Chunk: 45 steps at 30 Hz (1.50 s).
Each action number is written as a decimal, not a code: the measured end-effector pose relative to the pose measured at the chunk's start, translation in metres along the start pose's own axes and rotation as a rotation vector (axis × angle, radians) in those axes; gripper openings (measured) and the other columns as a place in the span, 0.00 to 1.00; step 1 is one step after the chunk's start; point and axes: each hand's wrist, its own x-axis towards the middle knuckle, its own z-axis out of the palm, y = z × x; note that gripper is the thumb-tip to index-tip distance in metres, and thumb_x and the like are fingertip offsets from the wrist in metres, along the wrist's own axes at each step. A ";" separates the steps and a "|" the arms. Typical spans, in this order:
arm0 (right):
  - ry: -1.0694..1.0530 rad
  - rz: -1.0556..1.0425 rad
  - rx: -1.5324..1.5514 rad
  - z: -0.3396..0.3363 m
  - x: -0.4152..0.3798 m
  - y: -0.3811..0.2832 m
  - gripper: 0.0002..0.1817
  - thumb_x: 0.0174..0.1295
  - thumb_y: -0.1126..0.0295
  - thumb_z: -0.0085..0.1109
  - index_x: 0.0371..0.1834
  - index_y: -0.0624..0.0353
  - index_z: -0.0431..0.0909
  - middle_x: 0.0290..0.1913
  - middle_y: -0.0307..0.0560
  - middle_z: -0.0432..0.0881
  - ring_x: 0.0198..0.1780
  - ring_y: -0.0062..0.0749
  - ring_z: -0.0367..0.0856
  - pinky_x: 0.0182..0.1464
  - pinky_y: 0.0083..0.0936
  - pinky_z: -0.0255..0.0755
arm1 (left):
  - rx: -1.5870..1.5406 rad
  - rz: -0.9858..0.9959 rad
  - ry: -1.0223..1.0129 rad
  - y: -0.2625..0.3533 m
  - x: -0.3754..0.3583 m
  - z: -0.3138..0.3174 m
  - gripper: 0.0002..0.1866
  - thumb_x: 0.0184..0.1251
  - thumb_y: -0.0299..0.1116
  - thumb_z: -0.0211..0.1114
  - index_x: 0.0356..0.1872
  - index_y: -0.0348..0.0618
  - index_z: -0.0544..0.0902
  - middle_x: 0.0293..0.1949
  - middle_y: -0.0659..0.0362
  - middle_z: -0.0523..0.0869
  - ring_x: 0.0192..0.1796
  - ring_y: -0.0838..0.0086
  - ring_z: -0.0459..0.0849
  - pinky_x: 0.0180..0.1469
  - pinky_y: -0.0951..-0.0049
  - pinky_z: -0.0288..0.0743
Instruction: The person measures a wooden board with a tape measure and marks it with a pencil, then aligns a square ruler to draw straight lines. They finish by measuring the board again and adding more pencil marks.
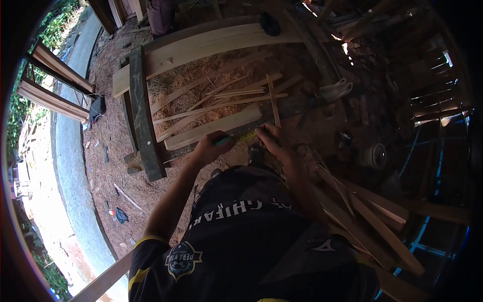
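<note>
My left hand point(212, 146) is closed around a tape measure point(224, 141) with a green case. Its yellow blade point(247, 136) stretches across to my right hand point(270, 139), whose fingers pinch the blade's far part. A narrow wooden strip point(273, 100) runs away from just beyond my right fingers, crossing over other strips. Just ahead of my left hand lies a short pale board point(214, 130) along the near dark beam. Thin wooden strips point(221, 106) lie loosely between the beams beyond it.
A dark crosspiece point(143, 110) spans the left end of the frame, and a long pale plank point(211, 45) lies along the far side. Boards point(372, 221) lean at the lower right. A white bucket point(375, 156) and clear plastic bag point(337, 89) are on the right.
</note>
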 end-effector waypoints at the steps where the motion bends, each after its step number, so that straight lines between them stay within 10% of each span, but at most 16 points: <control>1: -0.025 0.042 0.009 -0.009 0.006 -0.003 0.17 0.83 0.55 0.64 0.49 0.61 0.85 0.31 0.38 0.85 0.33 0.20 0.84 0.38 0.28 0.75 | 0.006 0.001 0.021 0.005 0.009 0.005 0.24 0.77 0.49 0.77 0.58 0.37 0.92 0.47 0.52 0.95 0.52 0.71 0.92 0.57 0.65 0.85; 22: -0.235 0.119 0.074 -0.148 0.123 0.031 0.14 0.82 0.56 0.63 0.46 0.56 0.83 0.36 0.34 0.82 0.38 0.18 0.78 0.43 0.24 0.71 | -0.318 -0.096 0.036 0.046 0.126 0.096 0.23 0.85 0.48 0.67 0.55 0.32 0.90 0.32 0.65 0.84 0.32 0.82 0.79 0.34 0.74 0.72; 31: -0.204 0.022 0.005 -0.155 0.129 0.033 0.19 0.82 0.53 0.61 0.47 0.61 0.82 0.32 0.39 0.82 0.33 0.23 0.81 0.40 0.31 0.75 | -0.185 -0.430 0.121 0.071 0.151 0.101 0.25 0.77 0.49 0.77 0.55 0.33 0.90 0.36 0.59 0.91 0.36 0.79 0.87 0.39 0.72 0.81; 45: -0.051 -0.048 0.013 -0.105 0.136 -0.002 0.18 0.82 0.55 0.61 0.46 0.62 0.82 0.32 0.39 0.83 0.32 0.24 0.82 0.38 0.32 0.76 | -0.045 -0.218 0.019 0.040 0.152 0.039 0.26 0.72 0.43 0.78 0.62 0.34 0.85 0.39 0.59 0.90 0.36 0.75 0.88 0.41 0.70 0.84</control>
